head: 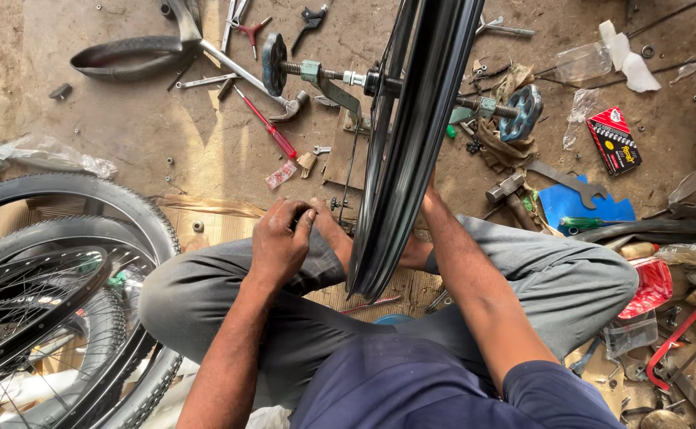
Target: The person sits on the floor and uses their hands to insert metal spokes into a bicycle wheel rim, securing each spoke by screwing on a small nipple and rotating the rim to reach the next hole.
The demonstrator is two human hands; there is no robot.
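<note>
Black bicycle rim [411, 143] upright in a truing stand [340, 87] on the dirt floor, between the seated person's knees; likely light, stiff, smooth-walled, best gripped at its edges; left hand [280, 242] curled shut beside the rim, contents hidden; right hand [429, 199] behind the rim, grip indiscernible; red-and-black flat packet [614, 141] upper right; blue sheet [578, 208] below it; small red-white label [281, 175] near the screwdriver [267, 123]

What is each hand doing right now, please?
Left hand: curled shut beside the black rim; contents cannot be told.
Right hand: hidden behind the rim.

Black bicycle rim [411, 143] stands upright, edge-on, clamped in a truing stand [324, 79].
</note>
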